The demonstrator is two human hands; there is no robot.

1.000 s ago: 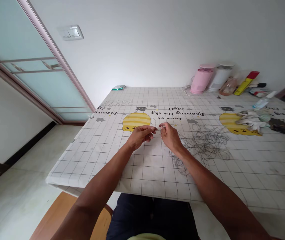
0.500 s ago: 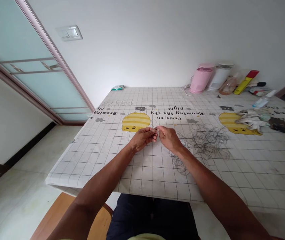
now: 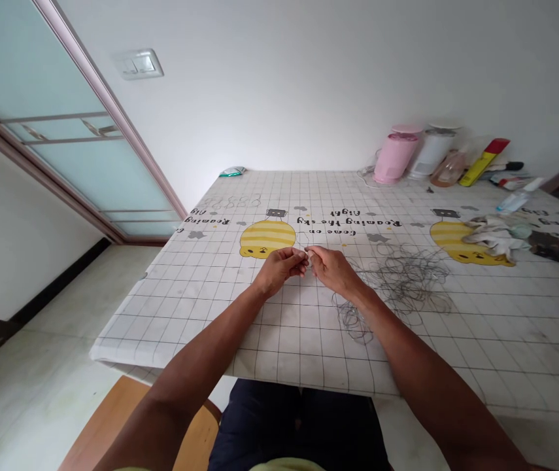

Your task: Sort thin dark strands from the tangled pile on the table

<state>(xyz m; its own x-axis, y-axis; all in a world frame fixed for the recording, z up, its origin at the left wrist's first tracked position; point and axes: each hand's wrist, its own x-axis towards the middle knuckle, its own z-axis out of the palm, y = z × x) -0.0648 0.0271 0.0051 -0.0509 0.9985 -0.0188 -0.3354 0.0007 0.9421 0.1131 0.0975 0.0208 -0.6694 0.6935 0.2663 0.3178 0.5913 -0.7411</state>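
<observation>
My left hand (image 3: 284,269) and my right hand (image 3: 331,268) meet above the checked tablecloth, fingertips almost touching. Each pinches a thin wire with thumb and forefinger; a faint curve of it shows just above the fingertips, most of it too fine to make out. Right beside my right forearm lies a loose tangle of thin grey wire (image 3: 406,278), partly behind that arm. Farther back on the left, several wire pieces bent into loops (image 3: 233,201) rest in a row on the cloth.
Along the wall stand a pink cylinder (image 3: 395,157), a white cylinder (image 3: 431,154), a pinkish bottle (image 3: 449,168) and a yellow-red box (image 3: 485,162). To the right are a clear bottle (image 3: 519,196), crumpled gloves (image 3: 495,235) and a dark object (image 3: 548,246). A green-white packet (image 3: 233,171) lies at the far left.
My right hand has turned slightly, and its fingers have shifted a little at the wire. My left hand stays nearly where it was.
</observation>
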